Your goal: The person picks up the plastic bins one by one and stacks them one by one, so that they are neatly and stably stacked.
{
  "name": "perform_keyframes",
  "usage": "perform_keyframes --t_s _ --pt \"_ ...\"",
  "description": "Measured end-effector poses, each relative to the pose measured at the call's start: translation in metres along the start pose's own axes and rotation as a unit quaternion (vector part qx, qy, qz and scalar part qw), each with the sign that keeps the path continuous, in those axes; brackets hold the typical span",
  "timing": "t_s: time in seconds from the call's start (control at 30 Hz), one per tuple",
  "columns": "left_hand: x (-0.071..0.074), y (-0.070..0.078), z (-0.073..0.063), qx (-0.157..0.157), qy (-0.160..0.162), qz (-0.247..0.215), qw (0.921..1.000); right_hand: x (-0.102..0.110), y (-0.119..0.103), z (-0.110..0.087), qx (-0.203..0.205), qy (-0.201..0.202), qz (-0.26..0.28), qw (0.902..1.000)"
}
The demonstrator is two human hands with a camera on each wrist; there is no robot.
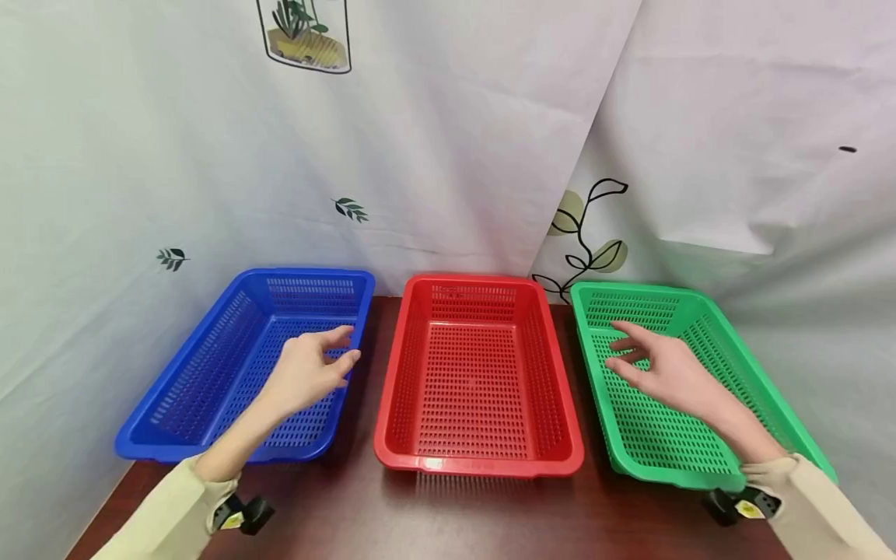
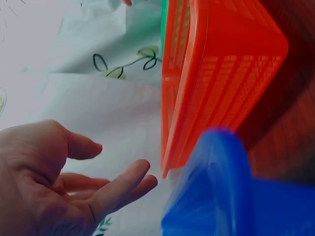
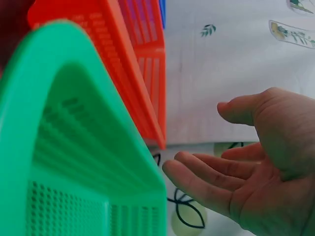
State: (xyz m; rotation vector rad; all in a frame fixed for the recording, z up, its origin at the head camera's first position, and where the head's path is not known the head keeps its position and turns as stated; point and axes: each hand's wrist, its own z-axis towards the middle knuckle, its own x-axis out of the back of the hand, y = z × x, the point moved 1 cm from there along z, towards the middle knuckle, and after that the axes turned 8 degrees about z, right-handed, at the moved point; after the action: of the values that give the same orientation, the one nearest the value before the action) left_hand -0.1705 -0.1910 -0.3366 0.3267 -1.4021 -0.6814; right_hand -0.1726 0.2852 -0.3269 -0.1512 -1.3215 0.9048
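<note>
My left hand [image 1: 313, 369] is held over the right side of a blue plastic basket [image 1: 241, 274], fingers loosely bent and thumb apart, with nothing between them. Over the left part of a green basket [image 1: 763, 389] is my right hand [image 1: 665, 372], its fingers relaxed and holding nothing. Between the two hands stands a red basket [image 1: 472, 459] with slotted walls and a bare perforated floor. The left wrist view shows the left hand [image 2: 74, 182] beyond the blue rim; the right wrist view shows the right hand [image 3: 256, 172] past the green rim.
The three baskets stand side by side on a dark reddish-brown table [image 1: 490, 521], narrow gaps between them. Behind them hangs a white cloth [image 1: 448, 155] printed with leaves and plants. Each wrist wears a small black camera [image 1: 241, 515] at the sleeve cuff.
</note>
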Motion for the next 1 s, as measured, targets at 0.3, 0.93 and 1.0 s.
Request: perform_keyframes --t_s 0.3,0.93,1.0 --pt "-0.022 0.011 0.013 0.077 -0.056 -0.058 0.9938 -0.016 -0.006 0.004 -0.119 -0.034 0.201 0.9717" --pt "-0.05 0.016 0.025 0.113 -0.064 -0.069 0.9892 -0.039 -0.007 0.011 -0.187 -0.05 0.286 0.9383" --pt "-0.052 0.016 0.025 0.118 -0.066 -0.068 0.9885 -0.041 -0.007 0.011 -0.196 -0.051 0.293 0.9343"
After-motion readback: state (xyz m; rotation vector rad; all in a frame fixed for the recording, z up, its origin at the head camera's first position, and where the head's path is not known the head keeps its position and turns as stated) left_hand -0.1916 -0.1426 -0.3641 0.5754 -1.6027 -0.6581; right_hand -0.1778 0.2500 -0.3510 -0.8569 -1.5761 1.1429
